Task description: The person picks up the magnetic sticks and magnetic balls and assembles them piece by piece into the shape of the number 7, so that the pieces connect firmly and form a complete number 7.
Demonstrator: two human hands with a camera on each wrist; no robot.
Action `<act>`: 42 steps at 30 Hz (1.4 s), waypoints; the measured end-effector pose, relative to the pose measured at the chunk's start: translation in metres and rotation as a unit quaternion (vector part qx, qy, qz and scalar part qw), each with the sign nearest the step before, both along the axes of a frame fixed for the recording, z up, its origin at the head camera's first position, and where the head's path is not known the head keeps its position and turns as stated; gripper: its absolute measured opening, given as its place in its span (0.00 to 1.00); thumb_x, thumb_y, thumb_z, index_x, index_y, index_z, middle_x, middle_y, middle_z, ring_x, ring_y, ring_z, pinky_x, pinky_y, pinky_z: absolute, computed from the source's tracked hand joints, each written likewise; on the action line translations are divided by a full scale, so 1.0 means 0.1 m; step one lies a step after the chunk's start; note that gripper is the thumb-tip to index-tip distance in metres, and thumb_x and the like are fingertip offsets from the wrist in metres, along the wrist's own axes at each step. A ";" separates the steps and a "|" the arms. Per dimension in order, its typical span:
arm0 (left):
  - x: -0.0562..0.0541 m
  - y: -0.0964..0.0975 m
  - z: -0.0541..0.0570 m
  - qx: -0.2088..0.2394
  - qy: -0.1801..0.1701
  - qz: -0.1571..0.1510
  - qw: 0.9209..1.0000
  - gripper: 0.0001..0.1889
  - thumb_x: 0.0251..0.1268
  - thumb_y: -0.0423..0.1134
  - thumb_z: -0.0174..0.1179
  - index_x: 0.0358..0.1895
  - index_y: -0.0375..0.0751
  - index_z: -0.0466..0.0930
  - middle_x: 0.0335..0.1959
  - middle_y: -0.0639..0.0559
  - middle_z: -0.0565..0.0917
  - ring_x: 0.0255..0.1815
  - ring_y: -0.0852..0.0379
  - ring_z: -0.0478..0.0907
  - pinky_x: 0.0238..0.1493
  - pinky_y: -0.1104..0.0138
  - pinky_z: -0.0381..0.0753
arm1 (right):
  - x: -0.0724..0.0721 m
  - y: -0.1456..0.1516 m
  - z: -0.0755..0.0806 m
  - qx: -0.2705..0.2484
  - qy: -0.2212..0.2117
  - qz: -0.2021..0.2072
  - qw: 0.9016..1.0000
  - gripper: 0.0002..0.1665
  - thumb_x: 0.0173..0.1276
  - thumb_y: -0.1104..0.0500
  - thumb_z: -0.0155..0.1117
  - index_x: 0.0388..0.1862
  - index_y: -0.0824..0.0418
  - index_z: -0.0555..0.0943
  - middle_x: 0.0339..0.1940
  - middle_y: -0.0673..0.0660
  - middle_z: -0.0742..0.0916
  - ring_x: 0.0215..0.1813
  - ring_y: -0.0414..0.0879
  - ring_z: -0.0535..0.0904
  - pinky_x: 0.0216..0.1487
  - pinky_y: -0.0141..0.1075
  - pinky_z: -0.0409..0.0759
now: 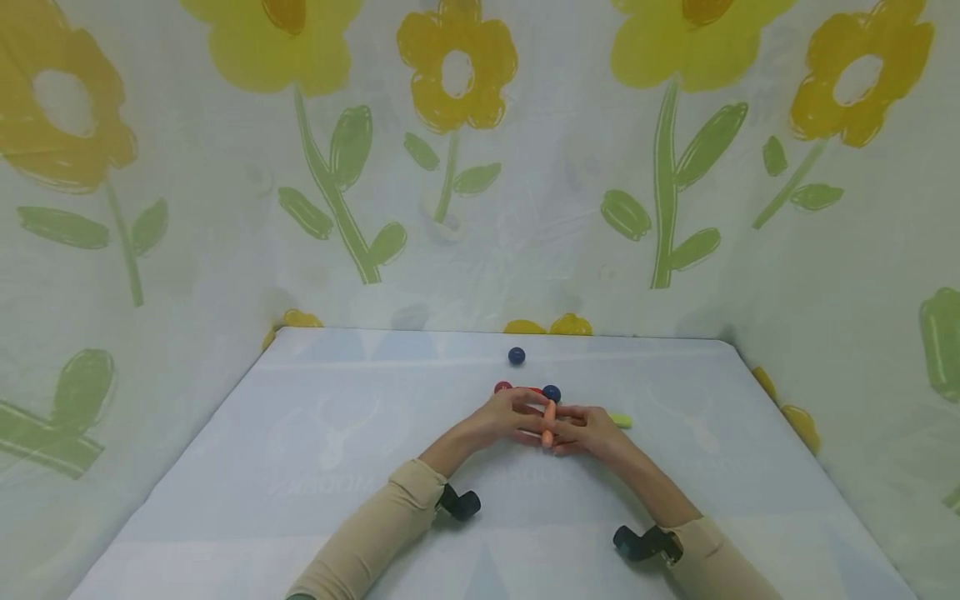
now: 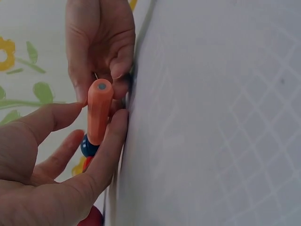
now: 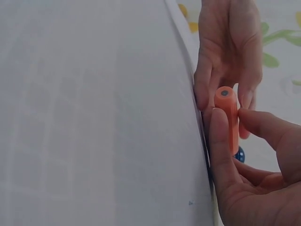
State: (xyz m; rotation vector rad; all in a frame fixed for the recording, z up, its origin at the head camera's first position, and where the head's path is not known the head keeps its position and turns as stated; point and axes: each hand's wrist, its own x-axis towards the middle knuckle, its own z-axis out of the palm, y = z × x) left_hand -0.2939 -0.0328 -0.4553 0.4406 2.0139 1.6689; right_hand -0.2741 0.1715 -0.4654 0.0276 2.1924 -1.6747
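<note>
An orange magnetic stick (image 1: 550,411) with a small grey disc in its end lies between my two hands. Its near end points toward the wrist cameras. My left hand (image 1: 513,419) pinches it from the left side, and my right hand (image 1: 592,432) pinches it from the right. Beyond its far end sits a dark blue ball (image 1: 552,392); whether the two touch, I cannot tell. A red stick (image 1: 531,390) lies between that ball and a red ball (image 1: 502,387), partly hidden by the left hand.
Another dark blue ball (image 1: 517,356) rests farther back on the white table (image 1: 360,400). A yellow-green stick (image 1: 621,421) lies just right of the right hand, partly covered. Flower-printed cloth (image 1: 525,183) surrounds the table at the back and sides.
</note>
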 end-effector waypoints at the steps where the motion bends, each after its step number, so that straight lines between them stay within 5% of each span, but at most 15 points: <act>1: 0.00 0.01 0.00 -0.001 0.001 0.001 1.000 0.23 0.62 0.37 0.67 0.60 0.41 0.76 0.56 0.45 0.81 0.47 0.54 0.83 0.48 0.58 0.86 | 0.00 0.01 0.00 0.000 0.002 0.003 1.000 0.42 0.62 0.44 0.71 0.70 0.63 0.69 0.44 0.58 0.89 0.39 0.47 0.88 0.43 0.35 0.86; 31: -0.02 0.07 -0.03 0.018 -0.025 0.017 0.999 0.18 0.62 0.34 0.66 0.56 0.41 0.80 0.52 0.47 0.83 0.46 0.55 0.81 0.50 0.58 0.85 | 0.09 0.18 0.06 -0.005 0.063 0.101 0.993 0.35 0.70 0.53 0.63 0.67 0.74 0.68 0.46 0.64 0.89 0.40 0.47 0.88 0.45 0.36 0.86; 42: -0.03 0.08 -0.06 0.022 -0.025 0.019 0.999 0.19 0.61 0.31 0.66 0.56 0.37 0.80 0.51 0.42 0.82 0.47 0.55 0.80 0.50 0.57 0.85 | 0.09 0.18 0.08 0.071 0.058 0.040 0.995 0.31 0.69 0.55 0.65 0.65 0.69 0.73 0.40 0.61 0.89 0.36 0.48 0.88 0.41 0.38 0.87</act>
